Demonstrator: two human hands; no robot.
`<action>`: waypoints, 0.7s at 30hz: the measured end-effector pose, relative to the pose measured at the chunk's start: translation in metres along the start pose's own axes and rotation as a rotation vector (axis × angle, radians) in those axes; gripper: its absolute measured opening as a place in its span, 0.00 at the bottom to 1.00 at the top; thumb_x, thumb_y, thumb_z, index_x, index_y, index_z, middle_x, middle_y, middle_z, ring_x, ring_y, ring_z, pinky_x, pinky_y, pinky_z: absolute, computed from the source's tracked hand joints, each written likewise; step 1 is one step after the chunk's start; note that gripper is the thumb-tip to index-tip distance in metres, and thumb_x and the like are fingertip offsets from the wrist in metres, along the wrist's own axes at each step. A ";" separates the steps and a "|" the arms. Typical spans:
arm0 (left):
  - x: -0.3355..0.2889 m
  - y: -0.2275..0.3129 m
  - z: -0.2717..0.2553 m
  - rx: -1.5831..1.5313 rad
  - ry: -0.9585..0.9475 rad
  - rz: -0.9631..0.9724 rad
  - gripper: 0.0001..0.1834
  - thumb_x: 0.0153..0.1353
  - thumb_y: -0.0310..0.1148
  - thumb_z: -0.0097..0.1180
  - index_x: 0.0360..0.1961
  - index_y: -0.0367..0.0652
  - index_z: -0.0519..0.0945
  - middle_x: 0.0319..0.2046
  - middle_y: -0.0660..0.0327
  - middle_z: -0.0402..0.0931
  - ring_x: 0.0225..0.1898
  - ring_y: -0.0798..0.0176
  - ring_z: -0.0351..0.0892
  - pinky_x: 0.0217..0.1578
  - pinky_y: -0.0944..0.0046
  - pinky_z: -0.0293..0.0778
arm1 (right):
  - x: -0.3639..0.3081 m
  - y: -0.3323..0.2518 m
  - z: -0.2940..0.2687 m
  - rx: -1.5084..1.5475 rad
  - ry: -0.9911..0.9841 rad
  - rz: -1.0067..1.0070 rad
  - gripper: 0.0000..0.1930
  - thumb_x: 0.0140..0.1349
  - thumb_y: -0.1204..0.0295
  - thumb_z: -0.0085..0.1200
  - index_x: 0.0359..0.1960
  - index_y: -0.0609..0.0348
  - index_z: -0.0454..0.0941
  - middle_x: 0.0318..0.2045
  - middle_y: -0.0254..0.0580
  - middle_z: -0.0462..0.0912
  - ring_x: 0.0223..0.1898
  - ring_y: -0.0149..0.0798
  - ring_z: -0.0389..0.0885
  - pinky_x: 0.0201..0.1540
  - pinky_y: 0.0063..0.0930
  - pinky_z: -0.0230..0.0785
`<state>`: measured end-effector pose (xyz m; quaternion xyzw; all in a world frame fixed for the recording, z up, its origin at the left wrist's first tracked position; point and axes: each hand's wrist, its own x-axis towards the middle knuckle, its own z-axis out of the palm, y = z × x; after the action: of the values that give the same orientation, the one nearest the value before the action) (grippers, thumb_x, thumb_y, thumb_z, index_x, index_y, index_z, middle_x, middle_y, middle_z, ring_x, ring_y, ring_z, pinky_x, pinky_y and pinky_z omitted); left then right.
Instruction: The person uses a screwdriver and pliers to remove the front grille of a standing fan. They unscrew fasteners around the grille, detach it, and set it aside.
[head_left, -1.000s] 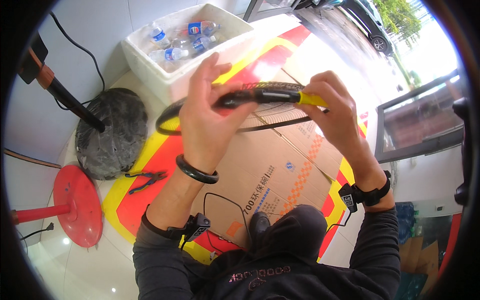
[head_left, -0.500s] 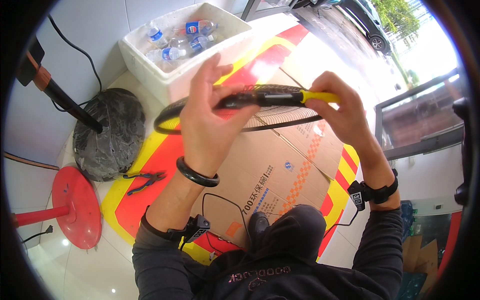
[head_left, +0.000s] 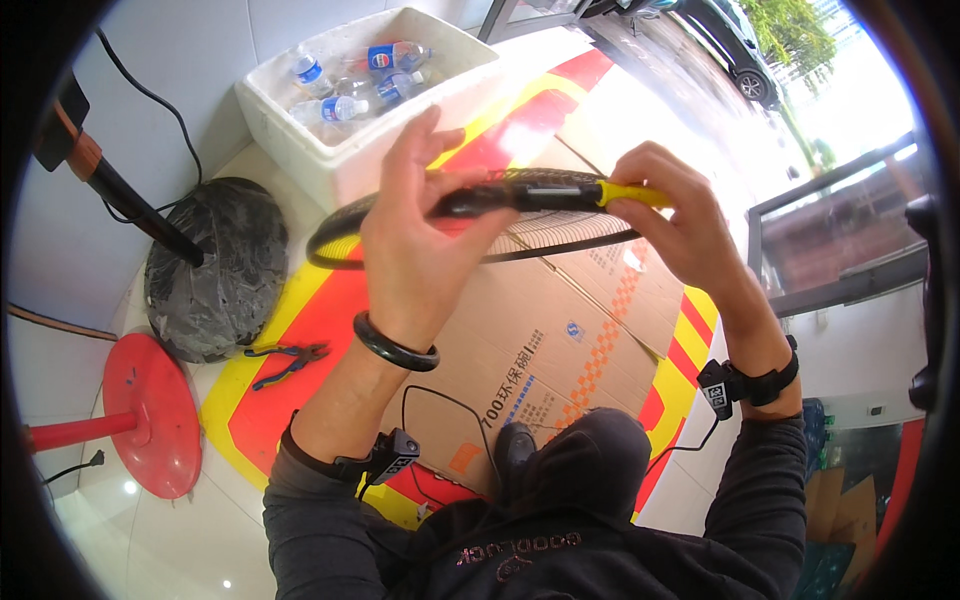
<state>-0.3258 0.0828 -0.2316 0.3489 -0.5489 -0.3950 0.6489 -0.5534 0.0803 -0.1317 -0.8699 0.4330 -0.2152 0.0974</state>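
Note:
A round wire fan grille with a black rim is held up before me, seen almost edge-on. My left hand grips its near side, thumb below and index finger above, the other fingers raised. In my right hand is a yellow-handled tool, pinched between thumb and fingers. It points left, in line with a thick black piece at the rim. Whether that black piece belongs to the tool or the grille, I cannot tell; the tool's tip is not visible.
Flattened cardboard lies on a red and yellow floor marking below. Pliers rest left of it, near a black round stand base and a red round base. A white foam box with several plastic bottles stands far left.
My right hand and the yellow-handled tool have shifted very slightly left. My left hand keeps its grip on the fan grille.

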 end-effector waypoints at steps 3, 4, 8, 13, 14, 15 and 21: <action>0.000 0.000 0.000 -0.001 0.000 -0.007 0.49 0.43 0.14 0.69 0.67 0.40 0.57 0.56 0.48 0.70 0.50 0.58 0.80 0.49 0.63 0.78 | 0.001 0.003 0.006 -0.110 0.120 -0.144 0.10 0.53 0.77 0.63 0.35 0.61 0.75 0.35 0.42 0.77 0.35 0.42 0.77 0.38 0.29 0.70; -0.001 0.001 0.000 -0.001 0.002 -0.008 0.49 0.43 0.14 0.69 0.67 0.40 0.57 0.56 0.48 0.70 0.50 0.58 0.80 0.49 0.63 0.77 | 0.002 0.003 0.007 -0.177 0.176 -0.220 0.11 0.53 0.77 0.64 0.35 0.61 0.75 0.35 0.42 0.77 0.35 0.42 0.78 0.38 0.29 0.70; -0.003 0.002 0.002 0.003 -0.022 0.013 0.49 0.43 0.14 0.69 0.67 0.39 0.57 0.56 0.48 0.70 0.50 0.58 0.80 0.49 0.64 0.77 | 0.002 0.000 0.007 -0.230 0.182 -0.085 0.10 0.54 0.76 0.63 0.35 0.60 0.75 0.29 0.40 0.77 0.32 0.38 0.78 0.35 0.27 0.69; -0.005 0.002 0.004 0.026 -0.026 0.012 0.49 0.43 0.15 0.70 0.67 0.38 0.57 0.56 0.48 0.70 0.50 0.57 0.80 0.49 0.64 0.77 | -0.008 -0.004 -0.004 -0.158 -0.078 0.082 0.05 0.59 0.79 0.58 0.35 0.60 0.75 0.22 0.35 0.75 0.25 0.31 0.75 0.32 0.22 0.68; -0.005 0.002 0.004 0.025 -0.027 0.010 0.49 0.43 0.15 0.70 0.67 0.39 0.57 0.56 0.48 0.70 0.50 0.57 0.80 0.48 0.64 0.77 | -0.008 -0.003 -0.005 -0.124 -0.101 0.116 0.04 0.60 0.80 0.56 0.35 0.62 0.74 0.24 0.36 0.75 0.27 0.31 0.74 0.32 0.22 0.67; -0.005 0.002 0.004 0.024 -0.026 0.009 0.49 0.43 0.15 0.70 0.67 0.39 0.57 0.56 0.48 0.70 0.50 0.57 0.80 0.48 0.64 0.77 | -0.010 -0.002 -0.004 -0.058 -0.064 0.123 0.05 0.59 0.78 0.57 0.35 0.62 0.74 0.25 0.37 0.75 0.28 0.34 0.75 0.33 0.24 0.68; -0.004 0.003 0.004 -0.001 -0.011 -0.004 0.49 0.44 0.15 0.70 0.67 0.39 0.57 0.56 0.47 0.70 0.50 0.58 0.80 0.48 0.64 0.77 | -0.006 0.000 0.005 0.012 0.100 -0.047 0.09 0.55 0.75 0.63 0.35 0.61 0.75 0.31 0.38 0.75 0.32 0.39 0.75 0.36 0.27 0.68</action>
<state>-0.3298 0.0878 -0.2298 0.3473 -0.5517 -0.3984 0.6452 -0.5539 0.0849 -0.1374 -0.8675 0.4154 -0.2630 0.0757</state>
